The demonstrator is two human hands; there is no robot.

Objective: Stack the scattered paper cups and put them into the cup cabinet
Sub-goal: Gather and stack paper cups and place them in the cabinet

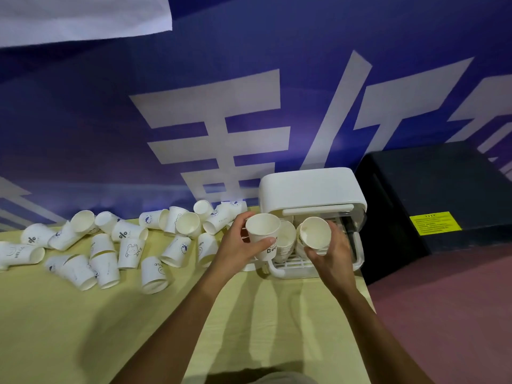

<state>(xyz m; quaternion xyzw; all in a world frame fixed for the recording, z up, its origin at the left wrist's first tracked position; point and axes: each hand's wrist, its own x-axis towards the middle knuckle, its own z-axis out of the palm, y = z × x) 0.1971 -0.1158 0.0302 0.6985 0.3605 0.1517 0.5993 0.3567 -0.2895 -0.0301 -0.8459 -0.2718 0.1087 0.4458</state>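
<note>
Left hand (pixel 238 245) has its fingers wrapped round one paper cup (pixel 262 234); right hand (pixel 329 250) grips a stack (pixel 314 236) at the cup cabinet (pixel 310 195), 3 o'clock on the table. Thin paper probably crushes easily, so I'd hold mid-wall, gently. Loose cups (pixel 130 245) lie around 9 o'clock.

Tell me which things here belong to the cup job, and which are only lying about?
Belong to the job:
scattered paper cups
cup in left hand
cup stack in right hand
white cup cabinet

Just lying about:
black box
blue banner
</note>
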